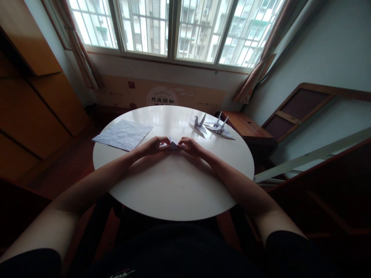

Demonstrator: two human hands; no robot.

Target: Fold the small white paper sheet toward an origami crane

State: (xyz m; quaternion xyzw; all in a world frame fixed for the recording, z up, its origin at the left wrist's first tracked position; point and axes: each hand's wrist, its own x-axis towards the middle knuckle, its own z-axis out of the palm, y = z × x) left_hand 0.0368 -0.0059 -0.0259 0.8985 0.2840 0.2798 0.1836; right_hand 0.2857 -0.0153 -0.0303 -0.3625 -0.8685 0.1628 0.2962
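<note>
Between my two hands, near the middle of the round white table point(179, 189), a small folded piece of paper point(173, 145) stands with a pointed tip upward. My left hand point(156, 145) pinches its left side with thumb and fingers. From the other side, my right hand point(189, 146) pinches the paper's right edge, fingers curled. Parts of the paper are hidden behind the fingertips. Creased sheets of pale paper point(123, 134) lie flat to the left, beyond my left forearm. At the back right stand several folded paper cranes point(199, 122) with raised wings.
A wooden cabinet point(37, 112) stands to the left. Behind the table is a barred window point(174, 31) above a printed panel point(116, 88). On the right are a brown wooden stand point(252, 125) and a leaning wooden frame point(301, 104).
</note>
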